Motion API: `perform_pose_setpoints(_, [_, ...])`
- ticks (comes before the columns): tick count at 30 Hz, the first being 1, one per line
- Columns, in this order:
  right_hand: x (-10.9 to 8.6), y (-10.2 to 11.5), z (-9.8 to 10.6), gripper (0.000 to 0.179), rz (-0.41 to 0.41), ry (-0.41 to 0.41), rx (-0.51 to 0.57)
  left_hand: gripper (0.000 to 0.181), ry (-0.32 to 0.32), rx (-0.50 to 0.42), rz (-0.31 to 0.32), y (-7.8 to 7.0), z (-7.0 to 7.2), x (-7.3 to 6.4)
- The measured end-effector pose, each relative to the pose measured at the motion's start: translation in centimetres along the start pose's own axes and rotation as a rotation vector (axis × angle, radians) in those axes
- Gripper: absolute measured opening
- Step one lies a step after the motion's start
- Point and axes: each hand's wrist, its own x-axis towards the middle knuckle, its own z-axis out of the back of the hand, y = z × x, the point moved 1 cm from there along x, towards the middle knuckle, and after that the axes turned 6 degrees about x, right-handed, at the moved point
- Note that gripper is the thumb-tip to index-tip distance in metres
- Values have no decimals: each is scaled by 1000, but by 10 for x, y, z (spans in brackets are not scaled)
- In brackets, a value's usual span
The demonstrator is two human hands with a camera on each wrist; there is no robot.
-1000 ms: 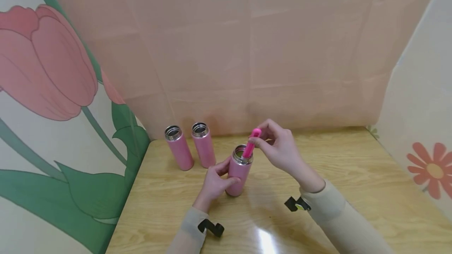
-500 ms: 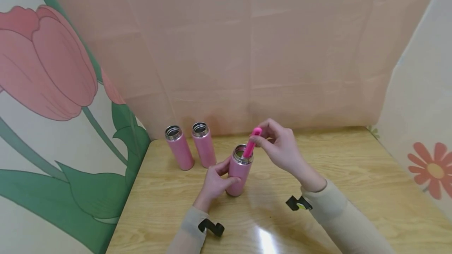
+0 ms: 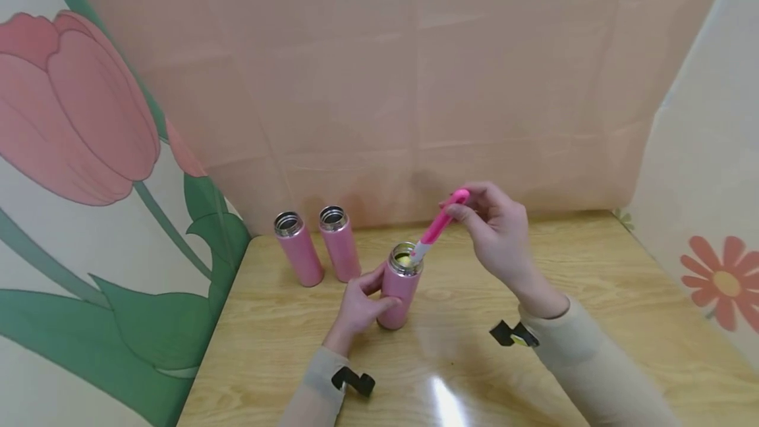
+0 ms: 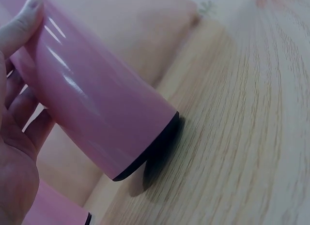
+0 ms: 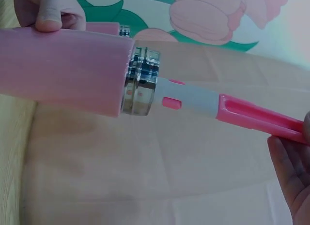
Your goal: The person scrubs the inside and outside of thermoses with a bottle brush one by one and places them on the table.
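Observation:
In the head view a pink steel bottle [image 3: 398, 296] stands slightly tilted on the table, its mouth uncovered. My left hand [image 3: 358, 307] grips its side, thumb in front. The left wrist view shows the lower body of that bottle [image 4: 104, 104], its dark base close over the wood. Up and to the right, my right hand [image 3: 501, 232] pinches the pink handle end of a bottle brush [image 3: 440, 224]. Its white neck enters the bottle mouth at a slant, plain in the right wrist view on the brush [image 5: 193, 97]. Something yellow shows inside the mouth; the rest of the head is hidden.
Two more pink bottles without lids, one [image 3: 300, 256] and another [image 3: 342, 250], stand upright at the back left. Behind the wooden table [image 3: 569, 282] hangs a pinkish-beige sheet [image 3: 504, 84]. Flower-patterned walls close off both sides.
My right hand has moved up and right, drawing the brush partly out of the bottle. Its white neck and something yellow in the mouth now show. The left hand keeps its grip.

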Motion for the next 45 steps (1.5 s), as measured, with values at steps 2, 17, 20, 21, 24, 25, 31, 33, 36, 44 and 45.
perform_pose_setpoints(2, [0,2,2,22,16,-13,-2,74,3,10,-13,0,0,0])
perform_pose_setpoints(17, [9,14,19,16,48,-181,34,74,61,42,-78,-6,-8,3])
perform_pose_setpoints(20, [12,17,21,17,47,-212,78,74,59,46,-69,-5,-9,3])
perform_pose_setpoints(21, [14,18,22,17,46,-216,90,74,58,45,-70,-5,-9,4])
perform_pose_setpoints(24, [16,20,24,17,37,-222,114,74,61,42,-78,-5,-9,4])
perform_pose_setpoints(25, [16,20,24,17,36,-225,122,74,62,41,-85,-5,-9,4])
perform_pose_setpoints(31, [19,20,27,16,35,-252,130,74,75,47,-112,-5,-10,5])
perform_pose_setpoints(33, [21,21,28,15,36,-257,129,73,79,45,-112,-4,-10,5])
perform_pose_setpoints(36, [23,23,29,15,33,-278,163,73,83,46,-111,-4,-10,5])
perform_pose_setpoints(44, [32,28,34,17,47,-324,257,73,86,35,-119,-3,-10,6])
perform_pose_setpoints(45, [33,29,35,17,44,-329,258,73,85,36,-116,-3,-9,6])
